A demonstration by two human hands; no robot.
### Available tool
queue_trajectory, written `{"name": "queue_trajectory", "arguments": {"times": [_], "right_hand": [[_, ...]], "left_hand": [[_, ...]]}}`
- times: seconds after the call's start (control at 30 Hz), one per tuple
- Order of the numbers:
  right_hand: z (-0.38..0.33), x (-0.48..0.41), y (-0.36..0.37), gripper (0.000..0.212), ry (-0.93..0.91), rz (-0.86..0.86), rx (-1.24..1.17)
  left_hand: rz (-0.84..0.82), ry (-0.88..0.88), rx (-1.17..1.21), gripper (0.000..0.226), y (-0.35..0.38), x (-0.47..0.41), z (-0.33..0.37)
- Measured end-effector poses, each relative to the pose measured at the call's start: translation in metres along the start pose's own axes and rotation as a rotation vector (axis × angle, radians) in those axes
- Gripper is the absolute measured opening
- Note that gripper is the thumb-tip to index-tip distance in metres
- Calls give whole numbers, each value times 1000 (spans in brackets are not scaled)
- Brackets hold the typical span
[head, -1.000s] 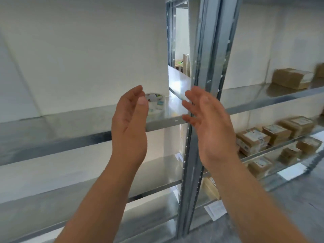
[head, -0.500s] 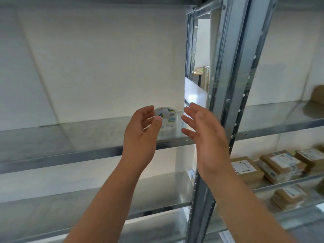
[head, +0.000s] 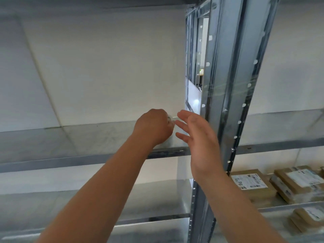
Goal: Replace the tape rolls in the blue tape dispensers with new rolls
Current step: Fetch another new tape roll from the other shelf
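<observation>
— Where is the new tape roll (head: pixel 171 120) kept?
— On the shelf (head: pixel 70 137), just left of the upright post (head: pixel 228 102). The left hand (head: pixel 154 128) is curled down over it, with only a pale sliver seen, and a grip for lifting is judged to be taken.
— And the right hand (head: pixel 198 137)?
— It is held beside the post with fingers spread and nothing grasped, probably to receive the roll. Boxes (head: pixel 252 183) are stacked lower, right of the post.
</observation>
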State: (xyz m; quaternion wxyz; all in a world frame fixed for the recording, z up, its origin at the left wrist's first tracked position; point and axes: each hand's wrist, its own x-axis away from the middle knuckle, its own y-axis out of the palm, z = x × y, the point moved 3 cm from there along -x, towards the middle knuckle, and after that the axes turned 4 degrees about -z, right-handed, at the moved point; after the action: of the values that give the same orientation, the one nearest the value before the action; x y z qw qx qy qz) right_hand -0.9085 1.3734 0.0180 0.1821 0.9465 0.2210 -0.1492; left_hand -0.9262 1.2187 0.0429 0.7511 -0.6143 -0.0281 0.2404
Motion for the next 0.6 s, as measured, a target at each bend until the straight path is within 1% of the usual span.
{"name": "queue_trajectory", "arguments": {"times": [0.03,0.1,0.13,0.17,0.3,0.43,0.47,0.53,0.6], "right_hand": [[2,-2,0,24,7,-2,1],[6,-4,-1,26,31,-16,3],[7,-5,-1,27,50,-23,6],[9,-7,-2,26,63,-30,10],[12,-11,-1,22,85,-39,3],[16,-11,-1,24,79,-55,-11],[16,-11,-3,23,84,-48,-15],[18,-13,-7,20,107,-36,-21],[21,-16,-11,18,132,-53,-30]], "left_hand": [[-17,7,-59,41,2,-3,2],[-49,30,-168,28,5,-8,7],[-69,40,-191,21,6,-9,9],[-92,43,-195,20,8,-11,10],[-165,69,-188,27,6,-14,9],[-167,83,-148,20,5,-16,4],[-154,80,-113,24,4,-15,2],[-84,59,7,43,-1,-14,-3],[42,-28,243,54,-11,-9,-12]]}}
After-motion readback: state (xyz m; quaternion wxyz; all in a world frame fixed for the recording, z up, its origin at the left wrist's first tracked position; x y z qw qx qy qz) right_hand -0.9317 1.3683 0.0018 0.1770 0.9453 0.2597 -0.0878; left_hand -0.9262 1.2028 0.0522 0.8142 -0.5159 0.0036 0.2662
